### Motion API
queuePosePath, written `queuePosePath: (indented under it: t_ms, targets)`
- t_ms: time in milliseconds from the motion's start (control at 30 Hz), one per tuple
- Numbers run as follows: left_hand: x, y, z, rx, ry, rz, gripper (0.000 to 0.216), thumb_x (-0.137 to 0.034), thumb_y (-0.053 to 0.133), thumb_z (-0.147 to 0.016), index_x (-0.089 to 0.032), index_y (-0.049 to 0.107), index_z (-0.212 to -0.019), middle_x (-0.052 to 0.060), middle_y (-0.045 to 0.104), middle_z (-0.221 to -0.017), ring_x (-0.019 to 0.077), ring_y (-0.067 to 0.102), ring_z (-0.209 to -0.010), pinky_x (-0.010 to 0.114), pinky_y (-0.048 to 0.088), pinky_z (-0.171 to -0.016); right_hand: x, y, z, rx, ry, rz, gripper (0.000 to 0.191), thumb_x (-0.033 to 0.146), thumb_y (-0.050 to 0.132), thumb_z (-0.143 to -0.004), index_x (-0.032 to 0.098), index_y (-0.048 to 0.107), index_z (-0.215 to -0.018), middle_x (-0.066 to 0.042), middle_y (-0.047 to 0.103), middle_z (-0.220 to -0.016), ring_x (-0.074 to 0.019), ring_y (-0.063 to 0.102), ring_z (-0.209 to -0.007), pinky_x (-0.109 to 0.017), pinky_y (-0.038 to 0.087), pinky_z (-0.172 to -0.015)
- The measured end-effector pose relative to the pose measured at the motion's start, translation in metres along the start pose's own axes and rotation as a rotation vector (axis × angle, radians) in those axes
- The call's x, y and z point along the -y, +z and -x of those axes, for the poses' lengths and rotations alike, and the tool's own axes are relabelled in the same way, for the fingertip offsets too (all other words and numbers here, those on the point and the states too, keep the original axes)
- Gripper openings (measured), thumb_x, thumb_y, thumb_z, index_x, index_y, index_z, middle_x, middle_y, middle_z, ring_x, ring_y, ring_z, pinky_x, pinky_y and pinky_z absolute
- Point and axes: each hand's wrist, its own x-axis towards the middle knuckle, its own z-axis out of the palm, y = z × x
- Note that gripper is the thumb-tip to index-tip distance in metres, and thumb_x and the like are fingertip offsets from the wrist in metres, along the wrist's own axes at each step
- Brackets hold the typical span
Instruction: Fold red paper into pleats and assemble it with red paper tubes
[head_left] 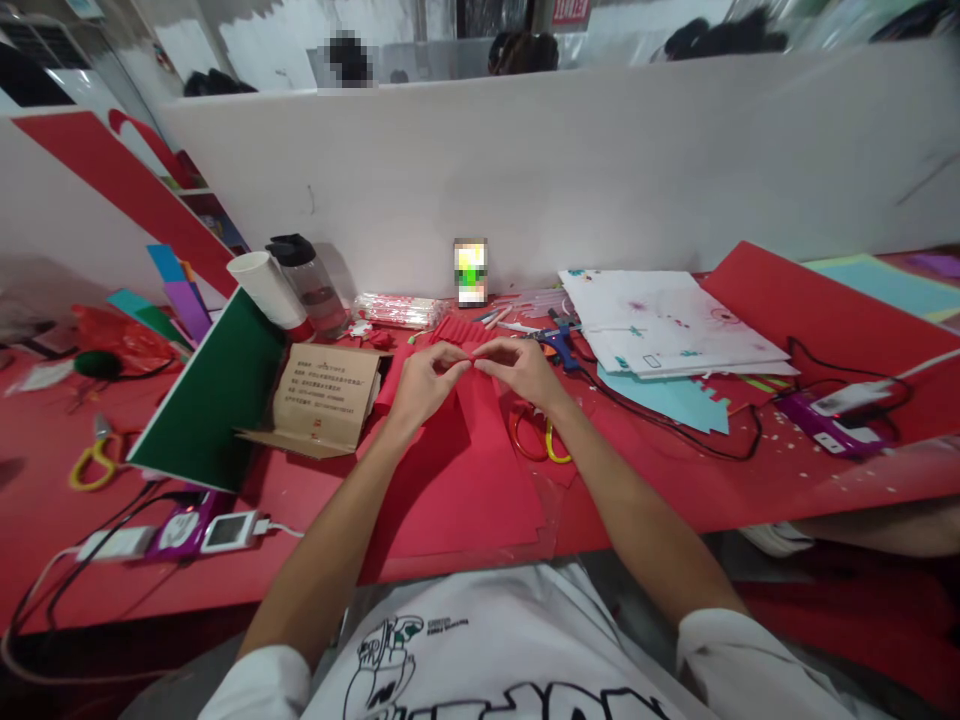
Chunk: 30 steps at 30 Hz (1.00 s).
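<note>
Both hands meet over the middle of the red table, fingertips almost touching. My left hand (435,375) and my right hand (517,365) each pinch a small red piece between thumb and finger; it looks like red paper, though the fingers hide most of it. Beneath them spreads a large sheet of red paper (472,490), reaching toward the table's front edge. Folded or pleated red paper (461,330) lies just behind the hands. Close to my right wrist are scissors with red and yellow handles (555,442), partly covered by the forearm.
To the left stand an opened cardboard box (319,395), a green board (217,400), a clear bottle (311,285) and yellow-handled scissors (97,460). A blue glue gun (559,345), white sheets (667,320) and a purple power strip (832,425) with cables lie right. A white partition (600,170) rises behind.
</note>
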Motion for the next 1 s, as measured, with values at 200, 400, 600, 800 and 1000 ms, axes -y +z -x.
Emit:
queuePosePath:
  t_ms: [200, 400, 600, 800, 1000]
  targets:
    - [0.001, 0.000, -0.001, 0.016, -0.005, 0.017, 0.010, -0.026, 0.068, -0.084, -0.017, 0.071, -0.088, 0.004, 0.075, -0.088, 0.0157, 0.068, -0.079, 0.029, 0.054, -0.078, 0.002, 0.001, 0.000, -0.016, -0.013, 0.030, 0.026, 0.042, 0.077, -0.079, 0.018, 0.076, -0.087, -0.006, 0.077, -0.086, -0.0184, 0.069, -0.078, -0.033, 0.056, -0.079]
    - [-0.002, 0.000, 0.000, 0.048, -0.030, 0.019, 0.016, -0.031, 0.068, -0.086, -0.017, 0.073, -0.091, 0.005, 0.076, -0.089, 0.0168, 0.069, -0.079, 0.029, 0.054, -0.077, 0.004, 0.002, 0.000, -0.027, -0.030, 0.063, 0.024, 0.040, 0.075, -0.080, 0.018, 0.077, -0.087, -0.006, 0.077, -0.087, -0.0193, 0.070, -0.081, -0.034, 0.056, -0.080]
    - [0.000, 0.000, 0.000, 0.051, -0.041, -0.034, 0.020, -0.035, 0.066, -0.087, -0.017, 0.074, -0.084, 0.003, 0.074, -0.078, 0.0156, 0.065, -0.071, 0.028, 0.051, -0.070, 0.004, 0.003, 0.001, -0.014, -0.015, 0.083, 0.024, 0.041, 0.076, -0.079, 0.018, 0.077, -0.085, -0.007, 0.078, -0.086, -0.0207, 0.070, -0.080, -0.035, 0.056, -0.078]
    - [0.007, -0.002, 0.000, 0.043, -0.091, -0.027, 0.024, -0.040, 0.070, -0.085, -0.017, 0.077, -0.083, 0.004, 0.077, -0.082, 0.0173, 0.068, -0.074, 0.029, 0.051, -0.072, 0.000, 0.001, 0.000, 0.016, 0.031, 0.081, 0.026, 0.042, 0.076, -0.079, 0.017, 0.078, -0.085, -0.007, 0.077, -0.084, -0.0187, 0.068, -0.076, -0.032, 0.054, -0.074]
    - [0.012, -0.005, -0.001, 0.005, -0.133, -0.038, 0.025, -0.042, 0.076, -0.080, -0.017, 0.079, -0.078, 0.006, 0.078, -0.078, 0.0188, 0.070, -0.071, 0.029, 0.051, -0.068, 0.000, -0.003, -0.002, 0.026, 0.044, 0.120, 0.026, 0.041, 0.071, -0.082, 0.016, 0.078, -0.085, -0.007, 0.076, -0.081, -0.0179, 0.066, -0.072, -0.032, 0.052, -0.072]
